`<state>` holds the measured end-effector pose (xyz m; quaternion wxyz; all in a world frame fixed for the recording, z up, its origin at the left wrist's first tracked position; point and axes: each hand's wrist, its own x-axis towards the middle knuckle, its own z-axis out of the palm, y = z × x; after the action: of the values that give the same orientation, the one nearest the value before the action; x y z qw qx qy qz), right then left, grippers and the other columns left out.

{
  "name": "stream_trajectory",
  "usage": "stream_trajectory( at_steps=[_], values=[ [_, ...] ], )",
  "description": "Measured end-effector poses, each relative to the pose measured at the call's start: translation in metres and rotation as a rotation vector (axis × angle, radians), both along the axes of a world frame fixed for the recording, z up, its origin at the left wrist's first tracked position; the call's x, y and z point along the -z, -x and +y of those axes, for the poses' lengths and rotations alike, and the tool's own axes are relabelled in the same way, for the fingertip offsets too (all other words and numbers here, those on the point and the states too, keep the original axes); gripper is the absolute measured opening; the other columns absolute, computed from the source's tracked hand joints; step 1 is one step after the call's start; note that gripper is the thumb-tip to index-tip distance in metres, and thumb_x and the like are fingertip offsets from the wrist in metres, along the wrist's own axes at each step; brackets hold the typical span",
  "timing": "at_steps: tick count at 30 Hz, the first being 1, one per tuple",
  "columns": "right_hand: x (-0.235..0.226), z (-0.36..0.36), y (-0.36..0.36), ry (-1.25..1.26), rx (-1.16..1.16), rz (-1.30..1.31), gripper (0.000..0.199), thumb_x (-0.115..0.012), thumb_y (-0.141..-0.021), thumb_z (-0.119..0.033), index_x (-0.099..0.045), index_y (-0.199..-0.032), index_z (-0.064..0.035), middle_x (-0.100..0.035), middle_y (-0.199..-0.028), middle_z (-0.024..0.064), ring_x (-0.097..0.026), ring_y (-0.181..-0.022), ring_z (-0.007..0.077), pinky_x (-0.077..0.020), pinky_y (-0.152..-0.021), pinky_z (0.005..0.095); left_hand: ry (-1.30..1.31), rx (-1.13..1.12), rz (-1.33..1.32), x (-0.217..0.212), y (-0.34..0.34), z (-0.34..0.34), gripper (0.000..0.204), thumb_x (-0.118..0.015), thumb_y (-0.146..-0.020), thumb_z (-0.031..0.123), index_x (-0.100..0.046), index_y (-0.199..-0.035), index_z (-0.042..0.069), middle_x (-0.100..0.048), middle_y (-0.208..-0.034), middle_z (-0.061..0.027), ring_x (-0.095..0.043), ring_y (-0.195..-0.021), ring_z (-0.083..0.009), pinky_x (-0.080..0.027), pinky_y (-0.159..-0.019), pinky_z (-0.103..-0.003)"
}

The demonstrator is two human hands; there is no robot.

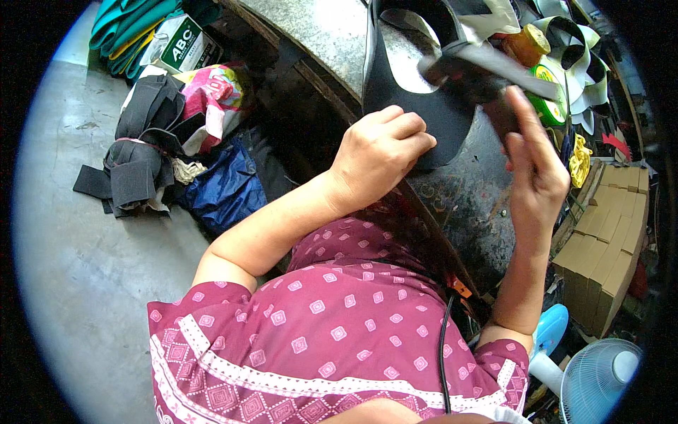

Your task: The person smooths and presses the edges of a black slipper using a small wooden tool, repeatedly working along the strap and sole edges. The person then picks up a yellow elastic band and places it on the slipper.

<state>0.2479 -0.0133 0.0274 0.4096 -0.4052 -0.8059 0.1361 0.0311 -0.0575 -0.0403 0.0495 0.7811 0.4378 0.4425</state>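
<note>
My left hand (381, 152) presses its closed fingers down on a black cut piece of leather-like material (424, 113) with a large oval opening, lying on a dark stained workbench (466, 205). My right hand (533, 159) is raised at the right and grips the dark handle of a hammer (473, 67) held over the piece. The hammer is blurred. My patterned maroon dress fills the lower middle.
A yellow-lidded jar (526, 44) and a green tin (547, 95) stand behind the piece, with white and black cut straps (583, 60). Stacked cardboard boxes (607, 240) sit at the right, a small fan (600, 381) below. Black fabric bundles (141, 152) and bags lie on the floor at left.
</note>
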Motion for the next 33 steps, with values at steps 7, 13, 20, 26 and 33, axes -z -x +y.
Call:
stream_trajectory(
  at_steps=[7, 13, 20, 26, 33],
  values=[
    [0.023, 0.005, -0.018, -0.055, 0.115, -0.434, 0.041, -0.066, -0.097, -0.024, -0.063, -0.138, -0.0304, -0.072, -0.098, 0.0104, -0.071, -0.078, 0.0289, -0.0547, -0.066, 0.0378, -0.016, -0.237, 0.452, -0.013, 0.059, 0.021, 0.046, -0.059, -0.081, 0.003, -0.065, -0.127, 0.01, -0.059, -0.141, -0.0095, -0.05, -0.135, -0.026, -0.033, -0.117, -0.05],
    [0.027, 0.016, -0.046, 0.082, 0.187, -0.349, 0.039, -0.064, -0.099, -0.026, -0.062, -0.138, -0.0313, -0.072, -0.116, 0.0105, -0.073, -0.098, 0.0271, -0.0571, -0.079, 0.035, -0.035, -0.082, 0.415, -0.011, 0.074, 0.008, 0.037, -0.074, -0.079, 0.018, -0.071, -0.115, 0.015, -0.068, -0.115, -0.0005, -0.062, -0.112, -0.0201, -0.04, -0.11, -0.049],
    [-0.032, -0.002, -0.023, 0.093, 0.043, 0.22, 0.038, -0.061, -0.102, -0.015, -0.062, -0.14, -0.0094, -0.071, -0.125, 0.0076, -0.062, -0.087, 0.005, -0.0511, -0.072, 0.0208, -0.187, -0.105, 0.404, -0.009, 0.028, -0.008, 0.026, -0.066, -0.078, 0.016, -0.073, -0.102, 0.011, -0.067, -0.096, 0.0007, -0.065, -0.091, -0.0162, -0.046, -0.096, -0.043],
    [0.008, -0.006, -0.014, 0.012, 0.039, -0.294, 0.041, -0.066, -0.098, -0.018, -0.063, -0.139, -0.0219, -0.072, -0.097, 0.0106, -0.066, -0.074, 0.014, -0.051, -0.067, 0.0287, -0.205, -0.093, 0.359, -0.008, 0.011, -0.002, 0.028, -0.066, -0.074, 0.013, -0.072, -0.1, 0.004, -0.067, -0.094, -0.0037, -0.064, -0.085, -0.0214, -0.054, -0.076, -0.034],
    [0.0, -0.011, -0.029, 0.124, 0.068, 0.049, 0.043, -0.066, -0.097, -0.014, -0.063, -0.139, -0.0239, -0.073, -0.1, 0.0087, -0.068, -0.073, 0.0168, -0.0538, -0.069, 0.0312, -0.131, -0.041, 0.165, 0.0, -0.005, 0.004, 0.024, -0.077, -0.075, 0.012, -0.071, -0.096, 0.003, -0.071, -0.093, -0.0072, -0.067, -0.084, -0.0243, -0.057, -0.069, -0.035]
  ],
)
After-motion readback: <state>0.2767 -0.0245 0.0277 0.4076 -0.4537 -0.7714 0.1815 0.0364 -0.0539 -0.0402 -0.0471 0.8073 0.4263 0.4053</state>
